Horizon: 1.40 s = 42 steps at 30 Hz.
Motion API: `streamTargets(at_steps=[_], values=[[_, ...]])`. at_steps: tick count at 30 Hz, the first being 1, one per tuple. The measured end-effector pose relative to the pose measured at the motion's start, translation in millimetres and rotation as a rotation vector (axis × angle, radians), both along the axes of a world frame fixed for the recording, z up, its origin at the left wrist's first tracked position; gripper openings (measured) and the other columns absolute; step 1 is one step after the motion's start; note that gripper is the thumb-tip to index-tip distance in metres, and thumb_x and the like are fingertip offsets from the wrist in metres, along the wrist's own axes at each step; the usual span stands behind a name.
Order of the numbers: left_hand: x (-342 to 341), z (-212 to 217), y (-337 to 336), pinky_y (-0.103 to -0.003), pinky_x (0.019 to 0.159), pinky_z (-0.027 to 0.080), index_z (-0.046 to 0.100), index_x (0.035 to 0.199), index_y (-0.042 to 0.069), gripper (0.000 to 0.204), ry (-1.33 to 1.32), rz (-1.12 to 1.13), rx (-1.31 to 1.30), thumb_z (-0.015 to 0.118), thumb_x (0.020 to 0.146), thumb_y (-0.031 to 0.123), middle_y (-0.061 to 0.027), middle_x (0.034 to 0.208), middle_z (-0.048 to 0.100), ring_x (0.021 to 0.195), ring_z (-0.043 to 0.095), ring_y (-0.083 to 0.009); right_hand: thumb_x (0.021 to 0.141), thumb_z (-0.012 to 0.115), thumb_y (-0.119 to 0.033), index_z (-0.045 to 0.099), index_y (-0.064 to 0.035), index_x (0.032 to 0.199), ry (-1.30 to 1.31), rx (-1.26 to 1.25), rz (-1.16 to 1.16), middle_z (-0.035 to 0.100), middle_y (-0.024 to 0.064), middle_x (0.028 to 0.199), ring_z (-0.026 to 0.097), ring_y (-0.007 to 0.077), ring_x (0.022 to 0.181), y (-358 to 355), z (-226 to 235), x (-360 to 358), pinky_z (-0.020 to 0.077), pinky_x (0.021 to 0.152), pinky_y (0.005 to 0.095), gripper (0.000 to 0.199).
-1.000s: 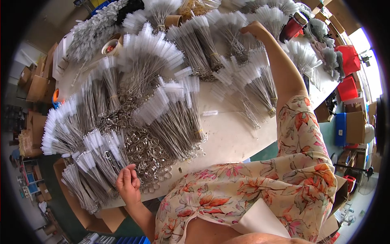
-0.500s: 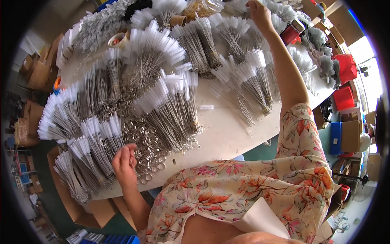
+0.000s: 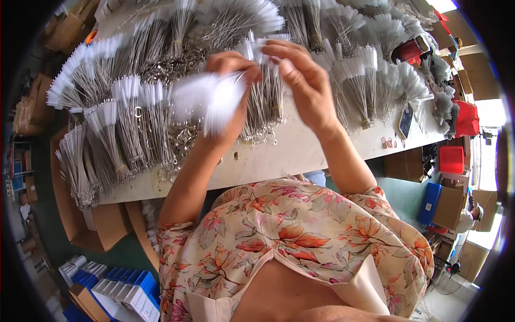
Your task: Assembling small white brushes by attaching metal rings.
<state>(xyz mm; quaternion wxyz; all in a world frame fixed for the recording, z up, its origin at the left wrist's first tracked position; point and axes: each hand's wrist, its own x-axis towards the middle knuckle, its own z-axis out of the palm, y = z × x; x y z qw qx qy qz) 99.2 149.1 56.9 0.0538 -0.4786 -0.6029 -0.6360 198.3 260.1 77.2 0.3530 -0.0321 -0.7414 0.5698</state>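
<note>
My left hand (image 3: 232, 70) is closed on a bundle of thin wire brushes (image 3: 206, 102), lifted over the table. Their white bristle heads fan out below the fingers, smeared by motion. Close beside it, my right hand (image 3: 308, 88) has its fingers bent toward the thumb near the left fingertips; what lies between them is too blurred to make out. Under the hands stands a bundle of wire-stemmed brushes (image 3: 263, 102) with looped ends. Metal rings (image 3: 179, 134) lie heaped to the left, partly hidden by the held brushes.
Several brush bundles (image 3: 129, 96) cover the left and back of the white table (image 3: 300, 145). At the right are a red cylinder (image 3: 410, 51) and a phone (image 3: 406, 122). Below the left edge stand an open carton (image 3: 104, 225) and blue and white bins (image 3: 126, 290).
My right hand has come back from the far side of the table to meet the left. My left hand has risen from beside the rings and now holds brushes. The view has shifted.
</note>
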Motion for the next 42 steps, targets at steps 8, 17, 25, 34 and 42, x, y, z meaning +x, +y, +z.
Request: streamTargets(at_steps=[8, 17, 25, 34, 42], values=[[43.4, -53.8, -24.9, -0.031, 0.075, 0.049, 0.057, 0.105, 0.003, 0.035, 0.316, -0.086, -0.06, 0.067, 0.072, -0.002, -0.0132, 0.106, 0.049, 0.085, 0.057, -0.0232, 0.094, 0.043, -0.025, 0.056, -0.0006, 0.095, -0.048, -1.209, 0.176, 0.06, 0.0061, 0.087, 0.057, 0.0134, 0.078, -22.4, -52.8, 16.2, 0.047, 0.071, 0.0258, 0.027], [54.2, -85.6, -89.9, -0.027, 0.058, 0.048, 0.058, 0.104, 0.006, 0.026, -0.056, -0.26, -0.386, 0.065, 0.078, 0.01, -0.0081, 0.085, 0.06, 0.069, 0.059, -0.0166, 0.073, 0.059, -0.01, 0.06, -0.0084, 0.064, -1.273, 1.719, 0.019, 0.058, 0.0036, 0.061, 0.061, 0.0166, 0.06, 25.8, -22.5, 93.8, 0.0466, 0.05, 0.0279, 0.009], [70.3, -88.4, -103.7, -0.031, 0.059, 0.049, 0.057, 0.098, 0.002, 0.023, -0.243, -0.266, -0.389, 0.064, 0.078, 0.011, -0.0099, 0.081, 0.06, 0.069, 0.061, -0.0235, 0.084, 0.055, -0.012, 0.06, -0.0012, 0.083, -1.012, 0.331, 0.39, 0.06, 0.0033, 0.069, 0.057, 0.0129, 0.063, -34.4, -58.8, 71.4, 0.0435, 0.056, 0.0279, 0.012], [16.2, -48.0, -90.3, -0.032, 0.066, 0.049, 0.062, 0.088, 0.005, 0.019, 0.487, -0.213, -0.312, 0.067, 0.07, 0.005, -0.0068, 0.087, 0.061, 0.078, 0.058, -0.0226, 0.086, 0.053, -0.014, 0.064, -0.0006, 0.086, -1.119, -0.366, 0.579, 0.058, 0.0015, 0.066, 0.046, 0.0047, 0.053, -16.7, -33.6, 67.2, 0.0378, 0.048, 0.0193, 0.017], [-64.2, -72.1, -56.1, -0.033, 0.075, 0.044, 0.059, 0.069, 0.004, 0.015, 0.549, 0.027, -0.666, 0.072, 0.068, 0.013, -0.005, 0.079, 0.058, 0.076, 0.053, -0.0214, 0.082, 0.057, -0.009, 0.063, -0.0037, 0.086, -0.862, 0.788, 0.128, 0.062, 0.0086, 0.076, 0.062, 0.0219, 0.066, -19.4, -63.6, 88.4, 0.0478, 0.058, 0.0339, 0.009]])
